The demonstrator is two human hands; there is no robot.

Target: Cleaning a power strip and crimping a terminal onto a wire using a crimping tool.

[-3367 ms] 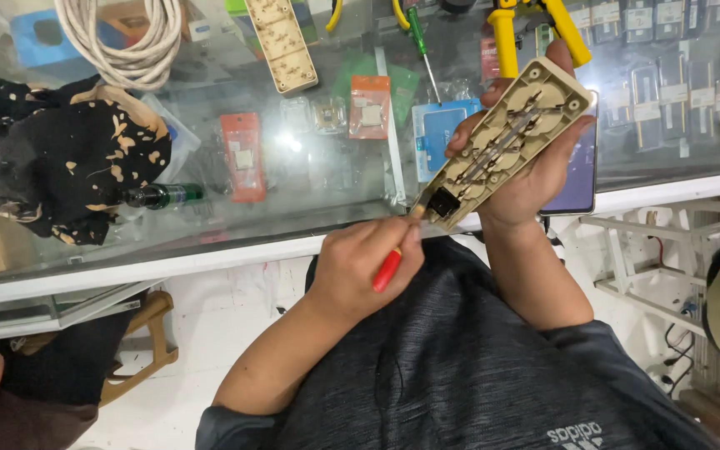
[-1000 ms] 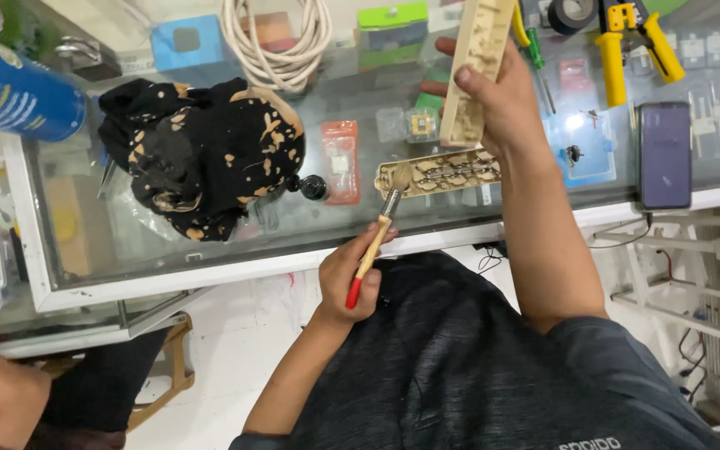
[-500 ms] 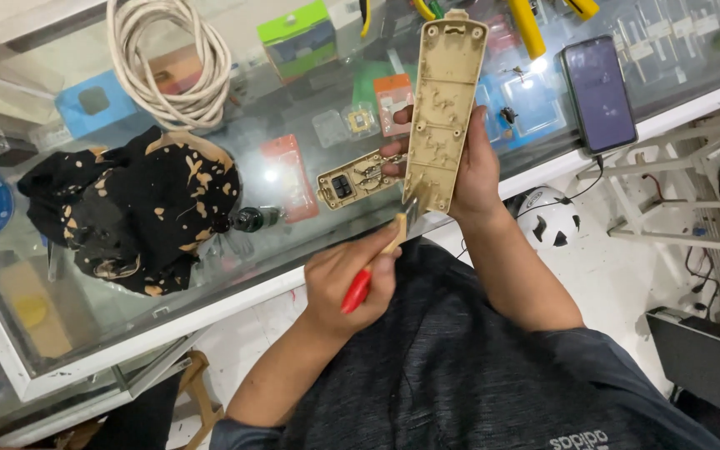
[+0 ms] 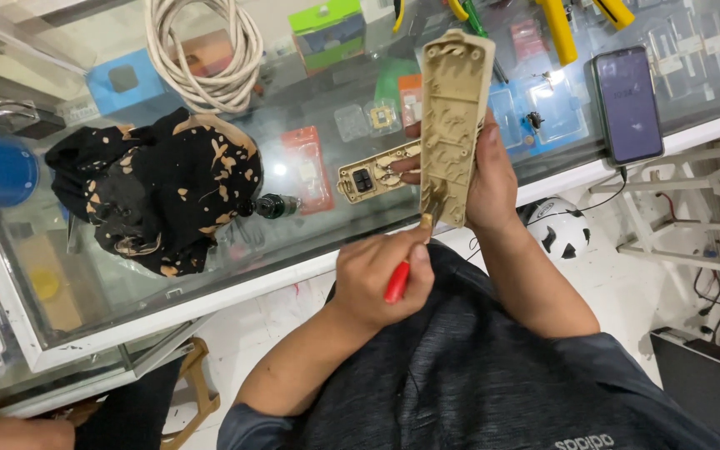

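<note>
Glass worktop [image 4: 210, 275] w/ white frame fills the upper view. Right hand [image 4: 485, 179] holds a beige power-strip cover [image 4: 453, 125] upright over the worktop's near edge, fingers wrapped round it. Left hand [image 4: 381, 279] grips a red-handled screwdriver [image 4: 397, 279], fingers closed on it, tip approx. at the cover's lower end, contact unclear. Strip's other half [image 4: 372, 175] lies on the glass just beside; phone [image 4: 627, 104] near the right edge.

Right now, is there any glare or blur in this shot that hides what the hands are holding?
Head view: bright light spots glare off the glass counter, but the beige cover in the right hand stays sharp; the red-handled screwdriver in the left hand is clear, its tip slightly soft.
</note>
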